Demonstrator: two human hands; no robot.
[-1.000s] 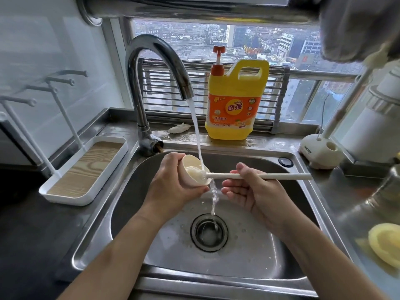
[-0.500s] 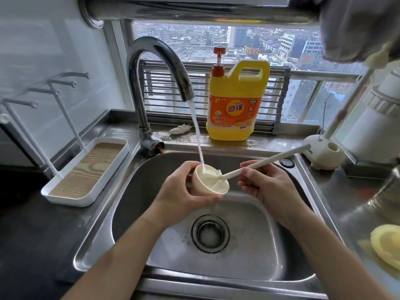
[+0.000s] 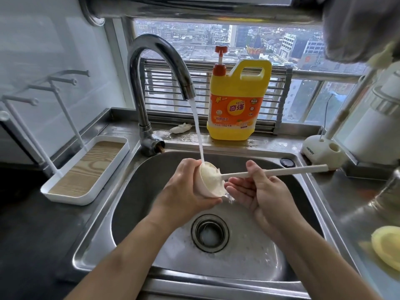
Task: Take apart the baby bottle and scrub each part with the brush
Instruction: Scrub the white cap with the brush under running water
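Note:
My left hand (image 3: 186, 189) grips a small cream cap of the baby bottle (image 3: 207, 187) over the sink, its mouth tipped to the right under the running water. The head of a long white brush (image 3: 275, 172) sits inside the cap. My right hand (image 3: 259, 191) pinches the brush handle between thumb and forefinger, with the other fingers spread below. Water spills from the cap's lower rim. A yellow bottle part (image 3: 387, 247) lies on the counter at the right edge.
The tap (image 3: 155, 68) runs into the steel sink (image 3: 129, 191), whose drain (image 3: 209, 232) lies below my hands. A yellow detergent jug (image 3: 236, 109) stands behind. A white drying rack tray (image 3: 86, 169) sits left, a brush stand (image 3: 322, 152) right.
The cap has turned from mouth-up to mouth-sideways, and the brush handle has dropped from slanting up to nearly level. Water now pours out of the cap.

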